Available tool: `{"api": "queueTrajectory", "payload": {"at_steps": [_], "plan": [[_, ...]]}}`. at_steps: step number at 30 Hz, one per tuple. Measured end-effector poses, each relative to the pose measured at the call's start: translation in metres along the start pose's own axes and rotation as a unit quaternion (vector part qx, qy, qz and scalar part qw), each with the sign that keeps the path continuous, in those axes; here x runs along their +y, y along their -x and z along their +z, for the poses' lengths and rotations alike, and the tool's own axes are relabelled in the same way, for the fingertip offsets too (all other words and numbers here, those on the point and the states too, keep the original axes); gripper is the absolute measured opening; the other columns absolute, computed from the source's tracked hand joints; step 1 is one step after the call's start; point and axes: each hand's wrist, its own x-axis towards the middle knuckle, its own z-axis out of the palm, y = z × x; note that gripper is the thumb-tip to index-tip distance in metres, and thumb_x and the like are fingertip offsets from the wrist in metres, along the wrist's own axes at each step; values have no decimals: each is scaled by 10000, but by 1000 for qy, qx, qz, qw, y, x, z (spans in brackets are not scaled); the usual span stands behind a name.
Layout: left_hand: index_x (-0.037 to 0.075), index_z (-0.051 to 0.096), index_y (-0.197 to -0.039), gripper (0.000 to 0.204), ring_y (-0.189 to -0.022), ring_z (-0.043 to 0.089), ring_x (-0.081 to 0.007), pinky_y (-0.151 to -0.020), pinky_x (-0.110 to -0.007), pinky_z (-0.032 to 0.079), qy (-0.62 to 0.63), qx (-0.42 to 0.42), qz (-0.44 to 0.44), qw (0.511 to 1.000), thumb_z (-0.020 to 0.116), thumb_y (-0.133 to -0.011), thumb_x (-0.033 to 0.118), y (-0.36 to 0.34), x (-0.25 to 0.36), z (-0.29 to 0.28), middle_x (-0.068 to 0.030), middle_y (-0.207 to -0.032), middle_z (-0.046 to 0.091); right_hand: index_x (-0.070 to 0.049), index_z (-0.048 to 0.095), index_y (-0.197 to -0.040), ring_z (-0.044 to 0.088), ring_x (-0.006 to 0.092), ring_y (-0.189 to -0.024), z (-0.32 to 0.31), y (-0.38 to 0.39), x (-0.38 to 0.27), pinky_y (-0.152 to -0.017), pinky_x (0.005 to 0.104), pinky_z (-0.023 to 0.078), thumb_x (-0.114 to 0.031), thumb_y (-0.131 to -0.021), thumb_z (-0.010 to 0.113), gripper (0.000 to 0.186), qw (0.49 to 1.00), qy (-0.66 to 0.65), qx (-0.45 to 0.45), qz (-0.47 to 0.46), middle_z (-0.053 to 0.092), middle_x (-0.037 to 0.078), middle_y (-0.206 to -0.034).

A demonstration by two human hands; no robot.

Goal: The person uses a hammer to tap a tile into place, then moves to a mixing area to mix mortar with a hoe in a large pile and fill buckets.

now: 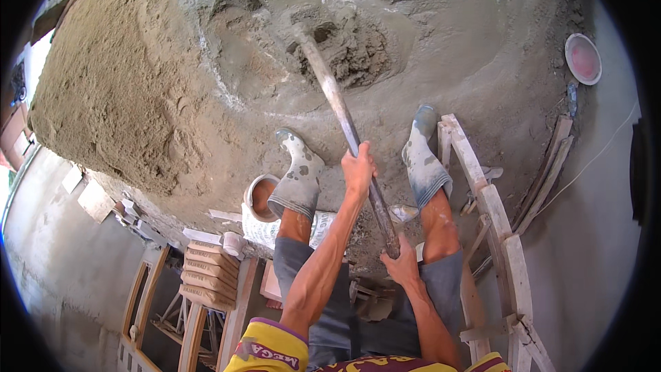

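Observation:
A long-handled hoe slants from my lap up to the wet grey mortar, with its blade sunk in and hidden. Midway down the shaft, my left hand is wrapped around it. My right hand grips the lower end of the same handle, nearer my body. Around the hoe's head, a dark lump of wet mortar is heaped up beside a hollow. My feet, in grey-white rubber boots, stand apart on either side of the shaft.
A large sand heap rises at left. Beside my left boot are a bucket and a white sack. Wooden planks stand along my right. A white basin lies far right; stacked paper sacks sit lower left.

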Motion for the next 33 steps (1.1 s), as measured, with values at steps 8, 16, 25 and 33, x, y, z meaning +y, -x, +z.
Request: {"api": "queueTrajectory", "payload": {"at_steps": [8,16,25,33], "plan": [[20,513,-796,296,-460,478,-154,-422,-329,429,52,51,165,984,612,-972,237,-177,190,-14,-51,-623,503,17,589,-1158,693,426,-803,22,-186,-164,-721,478,509,-183,-827,715,407,983,49,-20,-178,661,266,-829],[48,530,-861,230,-448,499,-144,-414,-322,429,-24,27,4,999,630,-963,229,-57,-19,-5,-22,-594,497,37,610,-1197,695,273,-749,4,-20,-9,-700,402,518,-135,-813,724,436,997,48,-1,56,650,182,-783],[26,530,-755,297,-445,530,-157,-430,-346,441,-60,-40,135,988,627,-941,237,-65,87,52,-45,-569,522,28,588,-1138,630,184,-548,17,-70,-57,-521,366,491,-114,-880,703,316,997,-58,46,-6,631,90,-688],[42,563,-775,267,-443,503,-136,-425,-323,412,-136,-8,31,990,661,-930,237,-28,-37,8,-14,-587,507,33,515,-1282,544,150,-394,26,11,-11,-353,331,401,-23,-892,639,413,985,-148,-29,83,585,58,-656]]}}
